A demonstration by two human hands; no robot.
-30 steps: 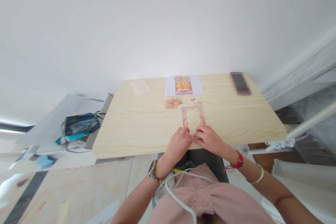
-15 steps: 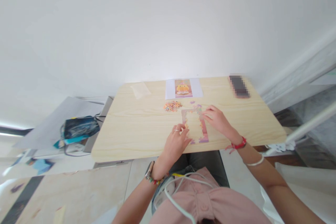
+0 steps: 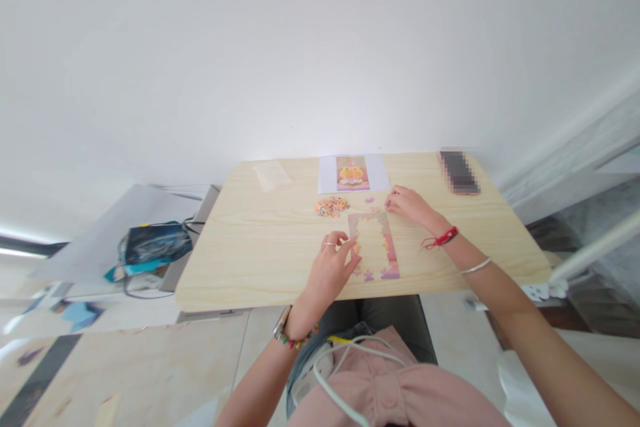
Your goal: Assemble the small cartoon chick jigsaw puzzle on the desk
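A rectangular border of joined jigsaw pieces [image 3: 391, 255], pink and purple with a bare middle, lies near the table's front edge. My left hand [image 3: 327, 267] rests at its left side, thumb and forefinger apart, touching or just over the border. Beyond the border's top right corner, my right hand [image 3: 411, 205] pinches a small purple puzzle piece [image 3: 387, 205], partly covered by the fingertips. A loose purple piece [image 3: 369, 200] lies just left of that hand. Behind the border to the left is a heap of mostly orange puzzle pieces [image 3: 331, 207].
A printed sheet [image 3: 327, 173] with a yellow figure's picture lies at the back of the wooden table [image 3: 240, 247]. A clear plastic bag [image 3: 271, 175] is at the back left, a blurred-out phone [image 3: 459, 172] at the back right. A white wall [image 3: 300, 53] stands behind.
My right hand has moved away from the border's right side, up past its top corner, with a purple piece at the fingertips. My left hand has stayed by the left side.
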